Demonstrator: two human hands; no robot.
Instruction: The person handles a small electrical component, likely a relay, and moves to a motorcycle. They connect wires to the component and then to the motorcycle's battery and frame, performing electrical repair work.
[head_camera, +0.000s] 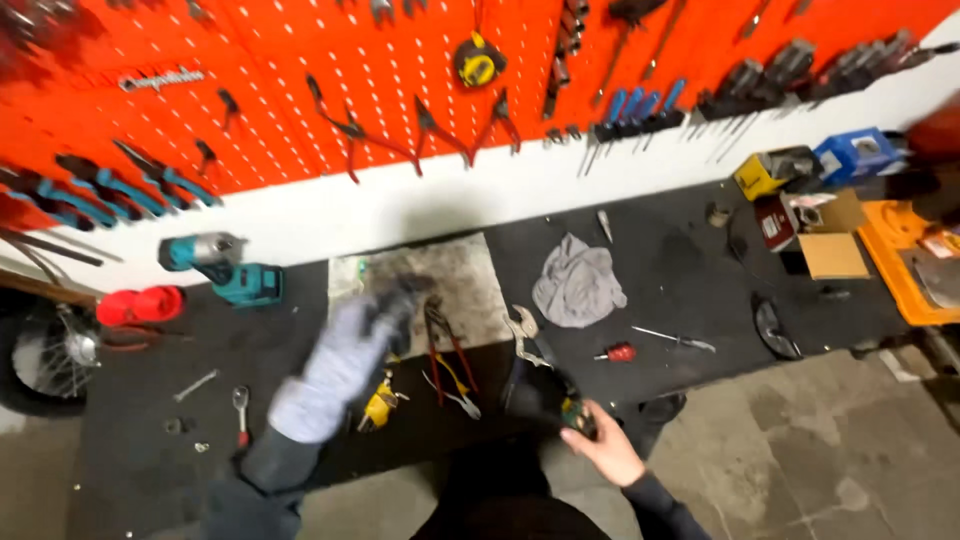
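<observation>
Held a small dark part (573, 415) in the right hand (603, 447), fingers closed round it, low at the near edge of the black mat (680, 260), just in front of a bulkier dark piece (532, 388). Had the left hand (395, 305), at the end of a pale grey sleeve, out over the worn pale board (465, 270), just beside the red-handled pliers (447, 345). Too blurred to tell whether that hand was open or closed, or touching anything.

Saw a silver wrench (522, 333) right of the pliers, a crumpled grey rag (575, 282) beyond it, and a red-handled screwdriver (620, 352) nearer the right hand. Noted a yellow tool (380, 405) under the left forearm, a teal power driver (225, 265) by the wall to the left, and an orange pegboard (280, 90) hung with tools above.
</observation>
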